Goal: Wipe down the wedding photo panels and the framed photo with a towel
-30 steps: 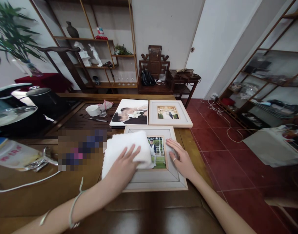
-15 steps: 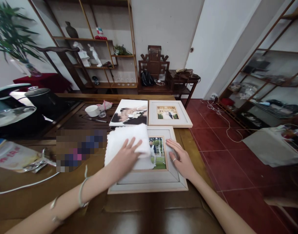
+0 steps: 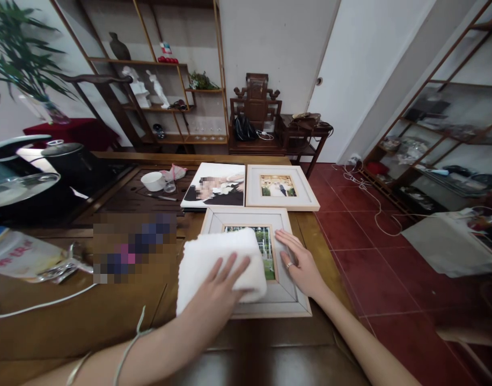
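A white cloth (image 3: 217,252) lies over the left and middle of a pale picture frame (image 3: 284,300), hiding much of the photo (image 3: 265,252) inside it. My left hand (image 3: 219,287) rests flat on the cloth with its fingers spread, pressing it against the frame. On the frame's right border lies my right hand (image 3: 300,262), fingers stretched out and touching the border beside the photo. Behind this frame are a second pale frame (image 3: 308,187) with a photo in it and a photo panel (image 3: 221,185) showing dark clothing.
A white bowl (image 3: 152,181) and a small clear cup (image 3: 170,186) sit on the dark tray to the left. Nearer are a lidded black pot (image 3: 63,158), a food bag (image 3: 24,257) and a white cable (image 3: 44,305). The wooden table's right edge borders the red tiled floor (image 3: 346,230).
My left hand and the cloth have moved toward me and slightly right across the frame, uncovering its far left corner. My right hand stays on the border.
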The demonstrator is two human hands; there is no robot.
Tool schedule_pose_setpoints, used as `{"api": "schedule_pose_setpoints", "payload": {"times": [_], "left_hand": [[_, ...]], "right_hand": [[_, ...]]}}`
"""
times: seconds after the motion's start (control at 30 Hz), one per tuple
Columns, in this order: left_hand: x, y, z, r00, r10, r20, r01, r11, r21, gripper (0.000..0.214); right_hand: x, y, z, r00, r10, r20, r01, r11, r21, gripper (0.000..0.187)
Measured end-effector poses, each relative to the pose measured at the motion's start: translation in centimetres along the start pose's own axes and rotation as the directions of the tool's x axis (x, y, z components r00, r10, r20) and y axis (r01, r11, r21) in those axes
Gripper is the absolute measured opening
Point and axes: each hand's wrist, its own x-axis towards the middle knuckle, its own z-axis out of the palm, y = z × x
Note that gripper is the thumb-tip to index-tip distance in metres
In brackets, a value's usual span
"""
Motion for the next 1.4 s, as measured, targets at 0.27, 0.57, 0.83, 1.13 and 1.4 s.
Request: {"api": "schedule_pose_setpoints", "payload": {"times": [0.27,0.57,0.83,1.13,1.4], "left_hand": [[5.7,-6.0,-1.4,0.963,-0.158,-0.219,0.177,0.982,0.069,0.037],[4.2,-2.1,-0.8,0.991,-0.128,0.044,0.120,0.980,0.156,0.039],[-0.4,2.7,-2.5,0.948,0.104,0.300,-0.095,0.995,-0.044,0.041],[6.4,-2.2,-1.9,1.000,-0.023,-0.002,0.023,0.998,0.056,0.041],[8.1,-4.8,-0.3,0.981,-0.022,-0.195,0.040,0.995,0.087,0.043]], "right_hand": [[0.0,0.2,0.0,1.000,0.018,0.012,-0.017,1.000,-0.009,0.044],[0.0,0.2,0.0,1.000,0.008,0.011,-0.008,1.000,-0.008,0.043],[0.0,0.1,0.0,1.000,0.005,0.009,-0.005,1.000,-0.009,0.042],[0.0,0.3,-0.1,1.000,0.019,0.016,-0.019,1.000,-0.013,0.042],[0.1,0.4,0.0,1.000,0.007,0.001,-0.007,1.000,-0.015,0.044]]}}
